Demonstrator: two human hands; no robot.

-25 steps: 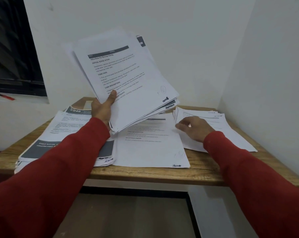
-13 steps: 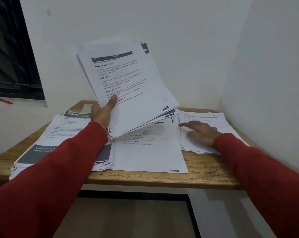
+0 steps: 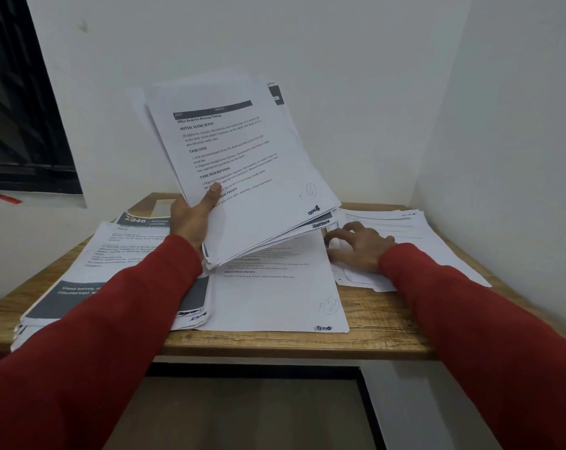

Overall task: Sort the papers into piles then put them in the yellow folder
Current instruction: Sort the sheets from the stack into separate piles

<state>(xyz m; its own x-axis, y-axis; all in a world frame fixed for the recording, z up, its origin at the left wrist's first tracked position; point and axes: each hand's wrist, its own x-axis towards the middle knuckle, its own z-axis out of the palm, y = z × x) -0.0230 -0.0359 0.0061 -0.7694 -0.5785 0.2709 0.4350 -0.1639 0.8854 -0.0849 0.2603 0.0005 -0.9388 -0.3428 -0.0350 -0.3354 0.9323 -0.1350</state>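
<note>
Gripping a thick sheaf of papers (image 3: 242,170) above the wooden table (image 3: 372,316), the left hand (image 3: 190,219) has its thumb pressed on the top sheet and its fingers hidden behind. The right hand (image 3: 356,245) rests with curled fingers on the right pile (image 3: 415,235), by the wall; whether they pinch a sheet I cannot tell. A single sheet (image 3: 275,297) lies in the middle, and a left pile (image 3: 112,264) sits under the left sleeve. No yellow folder shows.
</note>
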